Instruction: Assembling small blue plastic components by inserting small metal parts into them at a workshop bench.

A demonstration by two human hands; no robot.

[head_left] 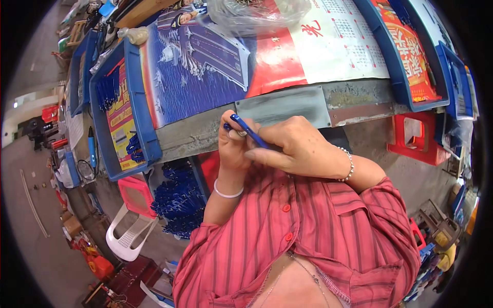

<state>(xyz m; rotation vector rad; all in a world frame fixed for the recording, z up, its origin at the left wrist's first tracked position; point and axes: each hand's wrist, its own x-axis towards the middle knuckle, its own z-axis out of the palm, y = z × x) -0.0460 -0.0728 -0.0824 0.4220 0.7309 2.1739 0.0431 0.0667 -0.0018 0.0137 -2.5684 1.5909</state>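
In front of my chest, my two hands meet just short of the table's near edge. A slender dark-blue, pen-like piece (pixel 249 131) slants between them. My right hand (pixel 303 146) is closed round its lower part, thumb pointing left. My left hand (pixel 233 146) is closed at its upper part, fingers curled up, with a small blue end (pixel 227 126) poking out at its left side. Whether that end belongs to the same piece I cannot tell. Close to my left forearm, a bin holds a heap of similar thin blue pieces (pixel 179 197).
A blue tray (pixel 137 97) with thin blue pieces stands left on the table. Another blue tray (pixel 393 56) is at the right. Between them lie a poster calendar (pixel 200 66), a clear plastic bag (pixel 251 20) and a metal plate (pixel 282 106). Stools (pixel 421 138) stand beside the table.
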